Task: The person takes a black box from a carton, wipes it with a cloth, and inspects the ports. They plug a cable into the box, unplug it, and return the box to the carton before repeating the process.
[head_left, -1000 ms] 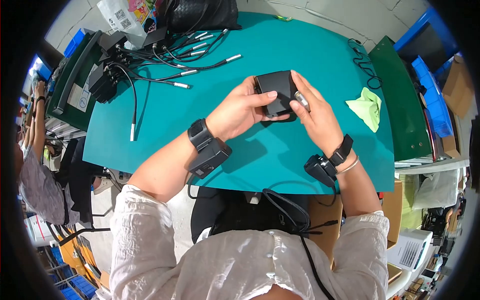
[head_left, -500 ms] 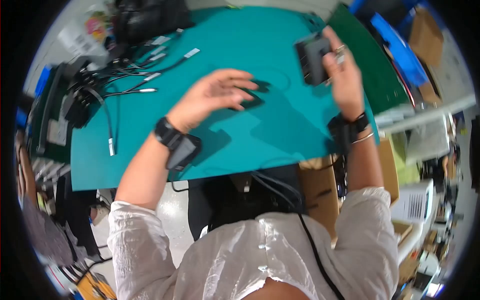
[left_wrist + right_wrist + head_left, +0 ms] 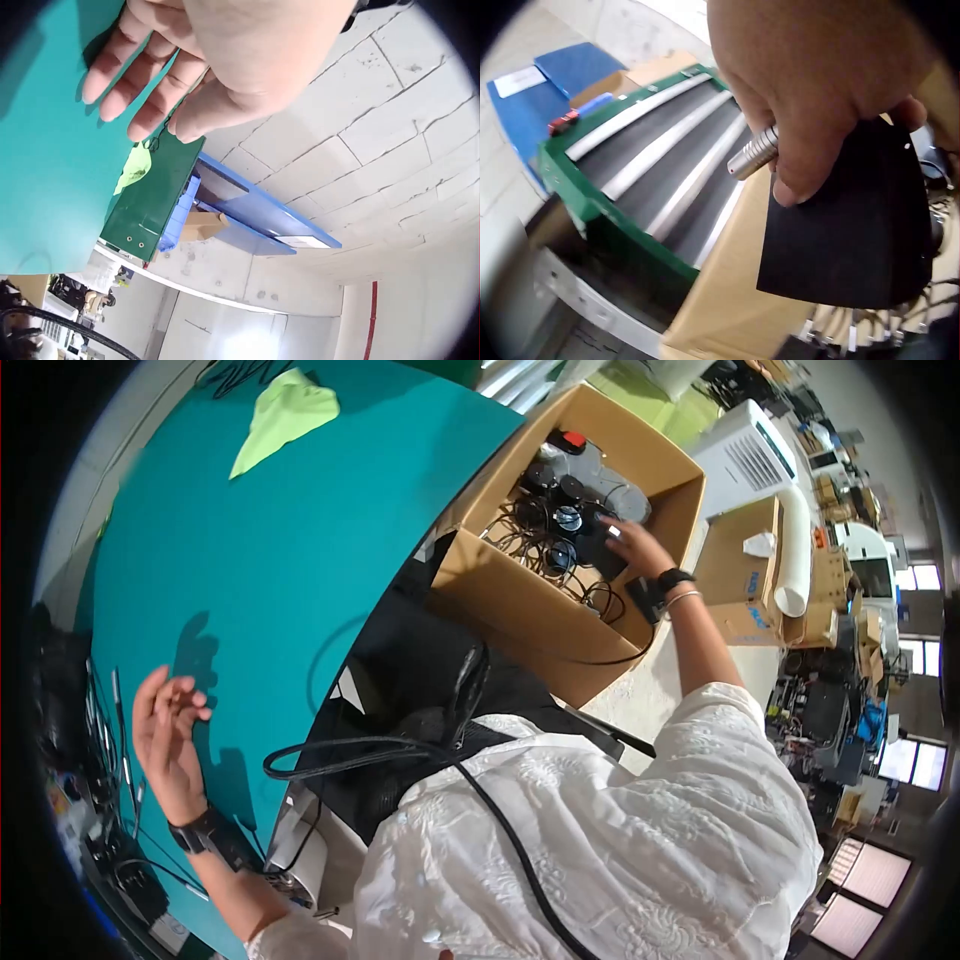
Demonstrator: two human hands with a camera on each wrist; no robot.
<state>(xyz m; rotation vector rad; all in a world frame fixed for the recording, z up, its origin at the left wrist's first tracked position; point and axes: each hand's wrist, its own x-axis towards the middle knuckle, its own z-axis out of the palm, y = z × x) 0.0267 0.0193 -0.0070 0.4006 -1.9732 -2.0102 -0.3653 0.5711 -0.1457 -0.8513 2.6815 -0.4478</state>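
Observation:
In the head view the right hand (image 3: pixel 640 550) is over an open cardboard box (image 3: pixel 530 605), holding a black device (image 3: pixel 600 550) above cables and round dark parts. The right wrist view shows that hand (image 3: pixel 817 97) gripping the flat black device (image 3: pixel 847 225), with a silver metal connector (image 3: pixel 754 154) sticking out between its fingers. The left hand (image 3: pixel 172 745) is raised over the green table (image 3: pixel 270 560), its fingers loosely bent and holding nothing; the left wrist view shows the same hand (image 3: pixel 217 67) with fingers spread.
A light green cloth (image 3: pixel 285 415) lies on the table's far part. Black cables with silver ends (image 3: pixel 125 760) are at the left edge. Right of the box stand a white appliance (image 3: pixel 745 455) and another cardboard box (image 3: pixel 735 560). A black cable (image 3: pixel 500 810) hangs over the person's front.
The view has turned to the right. The right hand has carried the black device from above the table to the cardboard box. The left hand, which let go of the device earlier, stays over the table.

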